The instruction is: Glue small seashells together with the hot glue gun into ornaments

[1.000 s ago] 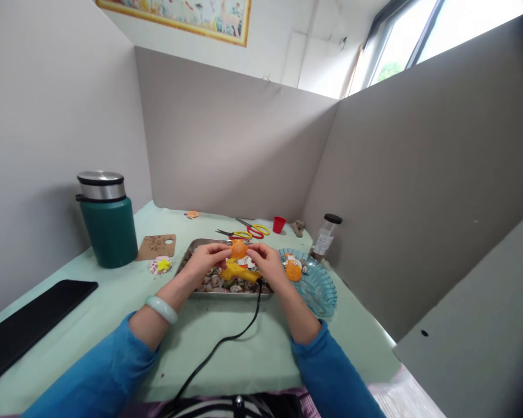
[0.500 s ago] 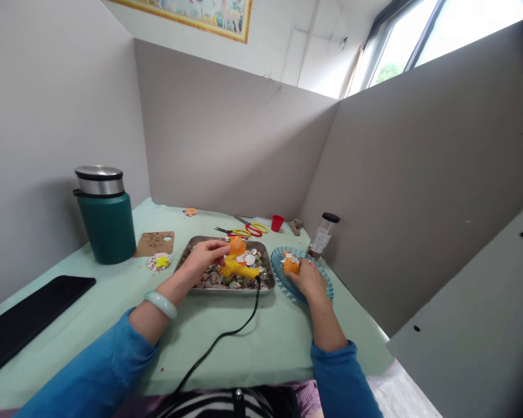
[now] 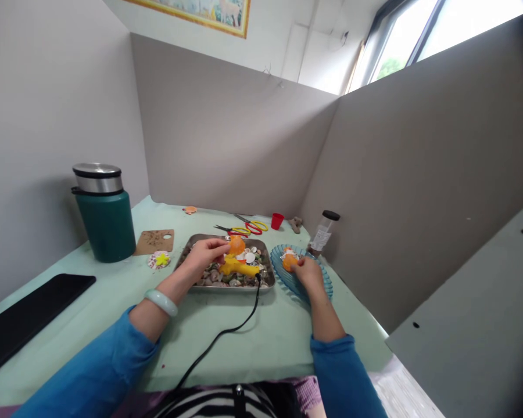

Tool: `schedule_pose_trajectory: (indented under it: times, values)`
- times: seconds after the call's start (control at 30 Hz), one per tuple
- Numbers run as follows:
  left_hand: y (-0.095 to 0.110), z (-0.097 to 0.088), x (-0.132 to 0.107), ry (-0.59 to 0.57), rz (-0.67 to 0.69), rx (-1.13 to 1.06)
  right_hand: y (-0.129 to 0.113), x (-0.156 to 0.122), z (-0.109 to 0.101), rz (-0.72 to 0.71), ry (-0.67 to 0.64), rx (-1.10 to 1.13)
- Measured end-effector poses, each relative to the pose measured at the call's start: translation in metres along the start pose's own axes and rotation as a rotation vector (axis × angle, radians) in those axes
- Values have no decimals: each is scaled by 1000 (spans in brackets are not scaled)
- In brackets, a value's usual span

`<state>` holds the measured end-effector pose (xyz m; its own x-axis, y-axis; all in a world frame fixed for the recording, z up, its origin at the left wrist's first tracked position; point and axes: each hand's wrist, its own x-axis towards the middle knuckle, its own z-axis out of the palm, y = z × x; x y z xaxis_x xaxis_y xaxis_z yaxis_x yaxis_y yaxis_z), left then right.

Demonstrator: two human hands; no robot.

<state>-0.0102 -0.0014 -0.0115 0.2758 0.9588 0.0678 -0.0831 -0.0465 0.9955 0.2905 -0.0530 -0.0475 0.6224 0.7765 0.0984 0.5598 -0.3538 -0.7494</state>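
My left hand (image 3: 207, 255) pinches an orange scallop-like shell (image 3: 236, 245) above the metal tray (image 3: 187, 288), which is full of small seashells. A yellow glue gun (image 3: 239, 267) lies across those shells, its black cord (image 3: 226, 332) trailing toward me. Over the blue fluted plate (image 3: 283, 283), my right hand (image 3: 309, 274) has its fingertips closed at the edge of an orange shell (image 3: 290, 262) with white pieces behind it. Whether that hand grips the orange shell or something smaller is hard to make out.
A green flask (image 3: 106, 217) stands left, near a brown board (image 3: 154, 241) and a flower-topped disc (image 3: 160, 260). Scissors (image 3: 255, 226), a red cup (image 3: 277, 220) and an orange piece (image 3: 190, 209) lie behind the tray. A clear jar (image 3: 323, 233) stands behind the plate; a black slab (image 3: 35, 322) lies left.
My right hand has drawn back slightly on the plate, its fingers closing together and showing more of the white pieces. My left hand keeps the orange shell in nearly the same place.
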Motion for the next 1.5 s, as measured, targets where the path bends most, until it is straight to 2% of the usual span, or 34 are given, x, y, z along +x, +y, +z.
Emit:
schedule_pose_trajectory:
  times: [0.17,0.33,0.43,0.5,0.63,0.67,0.87,1.1,1.3,1.5]
  values:
    - [-1,0,0,3,-3,0,-3,-4,-10,-60,-144,295]
    - [0,1,-1,-6,-16,12,-9,-14,-10,-221,-401,770]
    - [1,1,-1,-12,-10,26,-8,-13,-9,-223,-393,783]
    - [1,1,-2,-17,-9,34,-6,-8,-12,-207,-341,764]
    - [1,0,-2,-24,-12,30,5,3,-23,-103,-74,613]
    - [1,0,-2,-25,-12,28,8,4,-25,-83,-53,573]
    - [4,1,-4,-16,-9,37,17,5,-24,-51,-137,333]
    - [4,1,-3,-18,-20,26,19,14,-14,-21,-85,-2]
    - [4,1,-3,-13,-20,22,9,5,-11,-72,-63,-416]
    - [2,1,-3,-23,-20,28,-8,-3,-1,-83,-51,-521]
